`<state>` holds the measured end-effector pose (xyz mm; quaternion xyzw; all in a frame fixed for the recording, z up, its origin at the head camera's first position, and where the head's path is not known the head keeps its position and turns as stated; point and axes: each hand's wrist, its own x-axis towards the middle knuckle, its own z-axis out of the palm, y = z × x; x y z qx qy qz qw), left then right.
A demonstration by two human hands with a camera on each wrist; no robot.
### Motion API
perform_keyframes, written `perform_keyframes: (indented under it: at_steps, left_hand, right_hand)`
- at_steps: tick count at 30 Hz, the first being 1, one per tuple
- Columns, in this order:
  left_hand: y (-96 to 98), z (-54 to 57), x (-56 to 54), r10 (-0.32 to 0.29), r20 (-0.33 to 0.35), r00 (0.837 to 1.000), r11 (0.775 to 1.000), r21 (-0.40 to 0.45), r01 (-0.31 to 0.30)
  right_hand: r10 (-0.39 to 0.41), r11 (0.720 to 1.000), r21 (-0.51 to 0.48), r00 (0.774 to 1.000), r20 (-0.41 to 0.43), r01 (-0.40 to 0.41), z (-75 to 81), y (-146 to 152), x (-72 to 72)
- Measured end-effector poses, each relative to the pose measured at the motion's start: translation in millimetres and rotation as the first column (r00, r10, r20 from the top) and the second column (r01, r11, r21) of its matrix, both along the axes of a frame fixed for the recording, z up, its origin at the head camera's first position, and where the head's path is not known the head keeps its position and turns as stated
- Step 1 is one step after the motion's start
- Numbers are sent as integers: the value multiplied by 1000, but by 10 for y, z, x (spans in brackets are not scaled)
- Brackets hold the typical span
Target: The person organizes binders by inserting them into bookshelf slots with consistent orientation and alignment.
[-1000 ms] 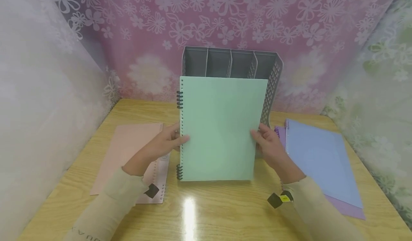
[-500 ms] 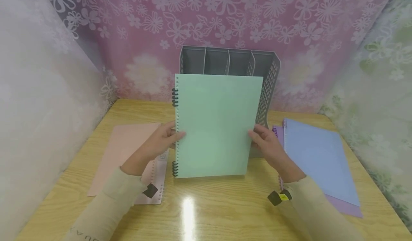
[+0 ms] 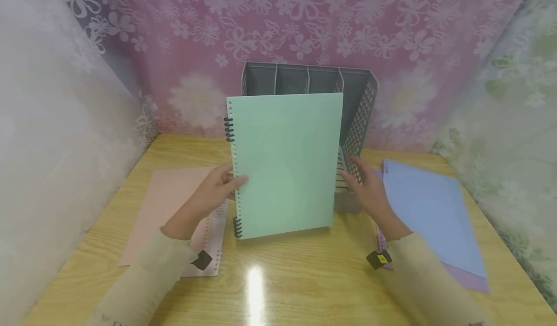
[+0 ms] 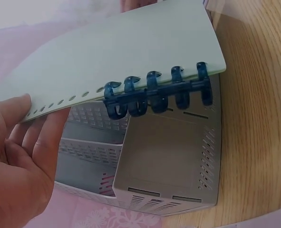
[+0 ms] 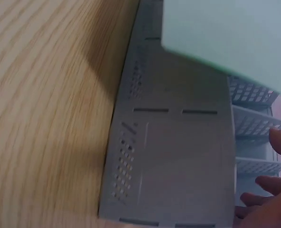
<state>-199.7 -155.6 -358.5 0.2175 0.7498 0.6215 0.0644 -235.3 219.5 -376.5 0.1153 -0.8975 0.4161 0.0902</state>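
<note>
The left hand (image 3: 213, 193) grips the green notebook (image 3: 285, 166) at the middle of its punched side: the thumb lies flat on the front cover, and the bent fingers support the back. The right hand (image 3: 370, 193) holds nothing; its thumb and fingers are spread and gently curved, just beside the notebook's free edge and apart from it.

The green notebook is held roughly upright in front of the gray rack (image 3: 363, 111), covering most of it. The cover is a smooth, matte, rectangular sheet with a row of small oval holes along the spine. Two groups of dark, glossy binding rings (image 4: 154, 92) clip through these holes, one near the top and one near the bottom.

The rack is a rigid, plastic-looking unit with four tall compartments set side by side. Its side wall and dividers carry a lattice of small openings; its front panel is flat, with narrow slots.

The table (image 3: 296, 277) has a yellowish wood-grain surface with a glossy reflection. To the left, a salmon notebook (image 3: 167, 195) overlaps a pale pink notebook (image 3: 203, 270). To the right, a blue notebook (image 3: 435, 214) overlaps a purple notebook (image 3: 469, 279). Behind the rack hangs pink floral cloth (image 3: 322, 26).
</note>
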Motion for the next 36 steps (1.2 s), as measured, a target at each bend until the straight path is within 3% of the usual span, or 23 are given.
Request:
perform_keyframes:
  at_steps: [11,17,21,28,36]
  left_hand:
    - [-68,60,72,50,-1,999,998,-37,-50]
    - [-121,70,96,73,-38,997,997,-18,-73]
    - [-173,95,118,128,-63,990,991,-30,-130]
    - [-280,211,195,268,-85,960,959,-73,-274]
    - [-347,251,248,343,-205,917,938,124,-324]
  right_hand:
    - [52,997,37,978,201,-61,-167,164,-110]
    - [70,993,77,969,238,-91,-222,238,-135]
    - [65,990,107,965,253,-95,-235,284,-153]
    - [55,993,89,971,234,-78,-264,274,-161]
    - [20,986,151,963,270,-63,-266,274,-139]
